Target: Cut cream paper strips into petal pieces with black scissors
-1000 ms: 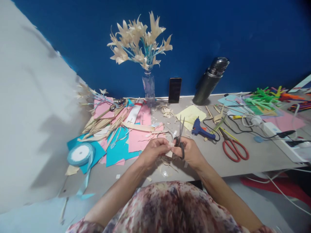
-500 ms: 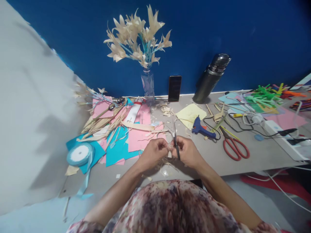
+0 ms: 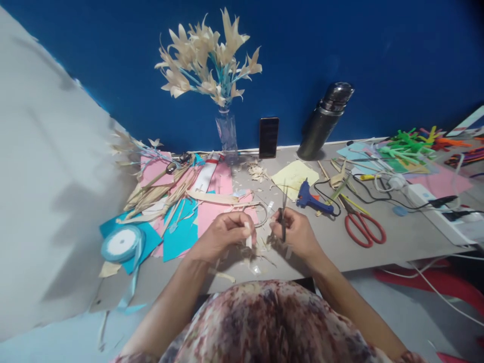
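Observation:
My left hand [image 3: 223, 233] is closed in a pinch on a small pale strip [image 3: 248, 235] that hangs from my fingertips. My right hand [image 3: 298, 233] is closed around a pair of small dark scissors [image 3: 283, 216], blades pointing up and away from me. The two hands are a short way apart above the near edge of the grey table [image 3: 397, 237]. Pale shavings and scraps [image 3: 252, 259] lie on the table under my hands.
Pink and blue paper sheets [image 3: 189, 222] and husk strips lie left. A ribbon spool [image 3: 121, 243] sits at the far left. Behind stand a vase of pale flowers [image 3: 227, 132], a phone [image 3: 268, 137] and a flask [image 3: 324, 121]. A blue glue gun [image 3: 310, 198], red scissors [image 3: 361, 224] and cables lie right.
My hands were together at the strip with the scissors at it; now they have drawn apart, the left holding the strip and the right holding the scissors upright.

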A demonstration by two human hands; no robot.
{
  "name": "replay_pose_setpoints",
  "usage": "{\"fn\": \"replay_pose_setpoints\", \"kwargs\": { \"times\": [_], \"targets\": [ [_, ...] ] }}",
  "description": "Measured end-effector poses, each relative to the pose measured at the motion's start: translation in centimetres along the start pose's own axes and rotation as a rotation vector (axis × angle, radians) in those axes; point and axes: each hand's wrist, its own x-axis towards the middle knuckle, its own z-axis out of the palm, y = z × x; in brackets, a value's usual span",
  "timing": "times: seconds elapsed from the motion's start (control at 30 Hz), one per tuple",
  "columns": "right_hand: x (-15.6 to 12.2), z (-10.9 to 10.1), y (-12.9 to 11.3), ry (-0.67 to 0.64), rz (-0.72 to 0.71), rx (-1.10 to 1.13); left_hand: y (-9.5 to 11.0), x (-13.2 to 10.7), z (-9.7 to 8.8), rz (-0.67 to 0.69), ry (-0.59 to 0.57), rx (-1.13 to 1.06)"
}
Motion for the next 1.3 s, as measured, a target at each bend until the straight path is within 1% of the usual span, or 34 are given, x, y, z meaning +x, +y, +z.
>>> {"fn": "replay_pose_setpoints", "kwargs": {
  "times": [0.07, 0.1, 0.17, 0.23, 0.27, 0.3, 0.33, 0.4, 0.43, 0.5, 0.53, 0.63, 0.77, 0.83, 0.93, 1.0, 1.07, 1.13, 1.2, 1.3],
  "targets": [
    [0.2, -0.4, 0.2, 0.058, 0.073, 0.134, 0.5, 0.3, -1.5, -0.052, 0.094, 0.141],
    [0.3, -0.4, 0.3, 0.070, 0.110, 0.200, 0.7, 0.4, -2.1, -0.055, 0.145, 0.222],
    [0.3, -0.4, 0.5, 0.083, 0.167, 0.304, 0.9, 0.8, -2.6, -0.063, 0.223, 0.351],
    [0.3, 0.0, 0.6, 0.092, 0.178, 0.355, 0.9, 0.9, -2.1, -0.013, 0.375, 0.448],
    [0.3, 0.3, 0.5, 0.102, 0.173, 0.366, 0.9, 0.8, -1.5, 0.030, 0.461, 0.477],
    [0.2, 0.7, 0.5, 0.113, 0.165, 0.369, 0.7, 0.7, -0.8, 0.068, 0.515, 0.486],
    [0.2, 1.1, 0.4, 0.122, 0.152, 0.364, 0.5, 0.6, 0.1, 0.085, 0.498, 0.465],
    [0.1, 1.8, 0.3, 0.125, 0.120, 0.352, -0.2, 0.6, 1.8, 0.034, 0.311, 0.363],
    [0.1, 2.1, 0.3, 0.123, 0.104, 0.351, -0.6, 0.7, 2.5, 0.007, 0.281, 0.303],
    [0.0, 2.4, 0.3, 0.113, 0.087, 0.354, -1.4, 1.0, 3.4, -0.010, 0.316, 0.212],
    [-0.1, 2.5, 0.4, 0.102, 0.086, 0.361, -1.7, 1.2, 3.6, -0.024, 0.312, 0.175],
    [-0.2, 2.1, 0.5, 0.026, 0.094, 0.363, -1.9, 1.5, 3.5, -0.046, 0.258, 0.125],
    [-0.4, 1.6, 0.2, -0.063, 0.128, 0.413, -1.9, 1.5, 2.9, -0.035, 0.210, 0.084],
    [-0.5, 1.5, -0.1, -0.117, 0.165, 0.499, -2.2, 1.5, 2.6, -0.052, 0.168, 0.014],
    [-0.6, 1.4, -0.3, -0.240, 0.236, 0.666, -2.6, 1.4, 2.1, -0.063, 0.070, -0.071],
    [-0.5, 1.1, -0.4, -0.330, 0.276, 0.759, -2.8, 1.2, 1.9, -0.058, 0.010, -0.103],
    [-0.3, 0.5, -0.3, -0.384, 0.314, 0.823, -2.9, 1.2, 1.8, -0.046, -0.032, -0.143],
    [-0.2, -0.1, -0.1, -0.373, 0.320, 0.854, -2.7, 1.2, 1.8, -0.023, -0.035, -0.190],
    [-0.3, -0.5, -0.1, -0.322, 0.261, 0.838, -2.5, 1.3, 1.9, -0.015, -0.001, -0.211],
    [-0.7, -0.5, -0.4, -0.259, 0.133, 0.673, -2.2, 1.4, 2.1, -0.036, 0.068, -0.158]
  ]
}}
